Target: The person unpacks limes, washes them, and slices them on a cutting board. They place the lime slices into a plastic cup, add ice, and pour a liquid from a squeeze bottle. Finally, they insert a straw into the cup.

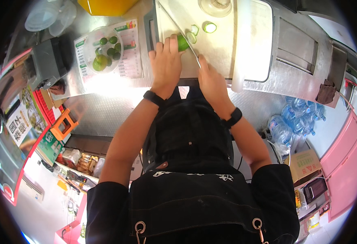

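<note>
My left hand (166, 62) holds a green vegetable or fruit (183, 43) on a cream cutting board (221, 56), its fingertips bent over the left end. In my right hand (212, 79) is the handle of a long-bladed knife (179, 28); the blade slants up to the left, against the cut end of the green piece. Pale round slices (191, 37) with green rims lie just right of the blade, and another slice (210, 27) lies farther right. The exact kind of produce cannot be told. My fingers hide part of it and the knife handle.
Left of the board, a clear round container (90, 52) with several green citrus fruits stands on a printed menu sheet (132, 65). A glass base (216, 7) stands at the board's top. A translucent roll or tube (239, 61) crosses the board's right part. A brown cloth (326, 92) lies at the counter's right edge.
</note>
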### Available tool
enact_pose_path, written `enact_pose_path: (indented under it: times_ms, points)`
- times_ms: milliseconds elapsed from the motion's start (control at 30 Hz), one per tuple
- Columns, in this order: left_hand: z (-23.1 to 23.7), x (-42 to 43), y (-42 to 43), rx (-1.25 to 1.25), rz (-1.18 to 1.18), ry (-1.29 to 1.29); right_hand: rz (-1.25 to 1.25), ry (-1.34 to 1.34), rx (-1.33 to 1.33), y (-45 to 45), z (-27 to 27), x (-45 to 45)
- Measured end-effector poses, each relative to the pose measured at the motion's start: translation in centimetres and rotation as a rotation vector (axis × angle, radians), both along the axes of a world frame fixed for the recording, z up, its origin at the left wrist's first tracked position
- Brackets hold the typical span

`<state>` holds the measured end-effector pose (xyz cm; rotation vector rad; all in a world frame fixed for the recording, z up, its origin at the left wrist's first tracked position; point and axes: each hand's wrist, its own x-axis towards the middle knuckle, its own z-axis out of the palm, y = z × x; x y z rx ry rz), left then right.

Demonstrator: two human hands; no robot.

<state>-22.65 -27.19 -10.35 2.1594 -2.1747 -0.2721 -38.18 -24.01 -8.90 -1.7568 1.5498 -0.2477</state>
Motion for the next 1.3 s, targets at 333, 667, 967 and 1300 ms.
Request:
enact_pose_path:
  times_ms: [333, 667, 967, 1300]
  points:
    - [1.7, 0.9, 0.8, 0.027, 0.011, 0.204, -0.160, -0.059, -0.043, 2.5, 3.0, -3.8]
    - [1.9, 0.4, -0.7, 0.116, -0.456, 0.293, -0.214, -0.112, -0.034, 1.0, 4.4, -6.7]
    - [2.9, 0.9, -0.7, 0.121, -0.497, 0.294, -0.244, -0.089, 0.082, 2.7, 4.4, -7.0]
    - [1.9, 2.0, -3.0, 0.099, -0.663, 0.187, -0.255, -0.064, 0.138, 3.0, 5.0, -7.7]
